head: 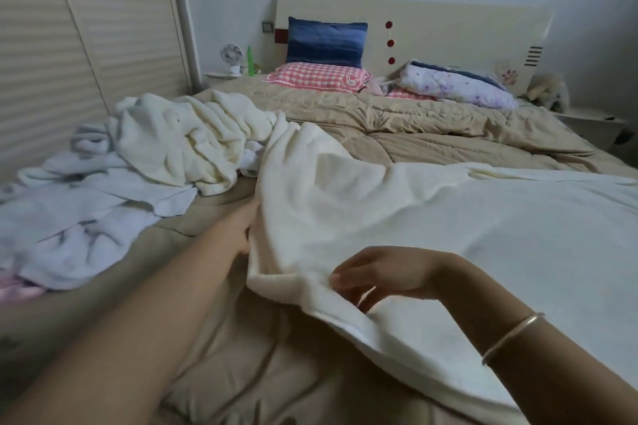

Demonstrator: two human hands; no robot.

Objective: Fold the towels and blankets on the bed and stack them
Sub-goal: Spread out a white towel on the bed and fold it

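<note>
A large cream fleece blanket (431, 217) lies spread over the right half of the bed. My left hand (238, 228) reaches forward and grips its left edge, fingers tucked under the fabric. My right hand (376, 272) pinches the near corner of the same blanket, wrist bent, a thin bangle on the forearm. A second cream blanket (186, 141) lies crumpled in a heap at the left. Beside it, a white towel with grey marks (79, 207) is spread loosely, and a bit of pink cloth (13, 290) shows at the far left edge.
The bed carries a tan quilt (431, 128). Blue (326, 41) and pink checked (317, 76) pillows and a floral bundle (455, 83) sit by the headboard. A wardrobe (69, 38) stands close on the left. A small fan (232, 57) and green bottle (250, 60) stand on the nightstand.
</note>
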